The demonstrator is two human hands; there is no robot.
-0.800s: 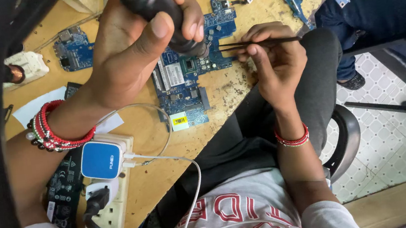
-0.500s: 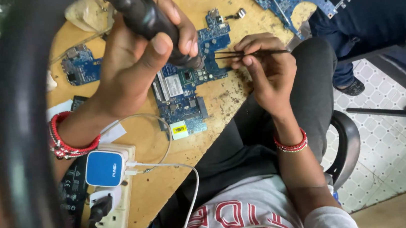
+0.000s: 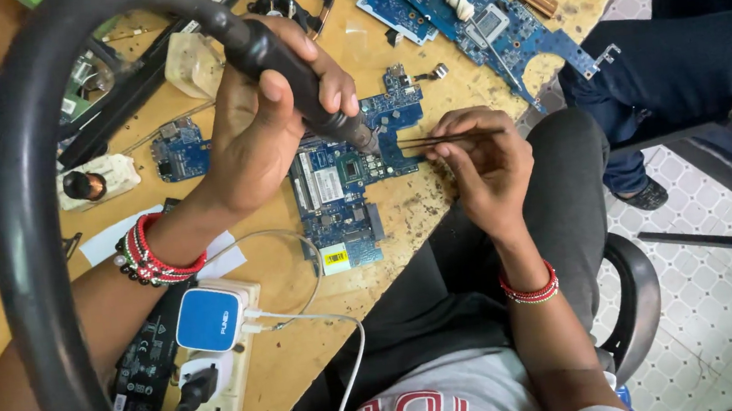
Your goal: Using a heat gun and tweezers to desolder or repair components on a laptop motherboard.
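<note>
On blue circuit board [image 3: 336, 201], yellow label [image 3: 336, 257]; left hand [image 3: 271, 125] gripping black nozzle [image 3: 304, 87]; right hand [image 3: 486, 164] pinching tweezers [image 3: 448, 138]

A scuffed wooden bench [image 3: 440, 216] bears blue circuit boards [image 3: 337, 190], a white power strip [image 3: 221, 375] and paper [image 3: 107, 243].

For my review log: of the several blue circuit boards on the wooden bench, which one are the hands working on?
The blue circuit board nearest the bench's front edge, with a yellow sticker: the black nozzle tool and thin tweezers both meet over it.
</note>
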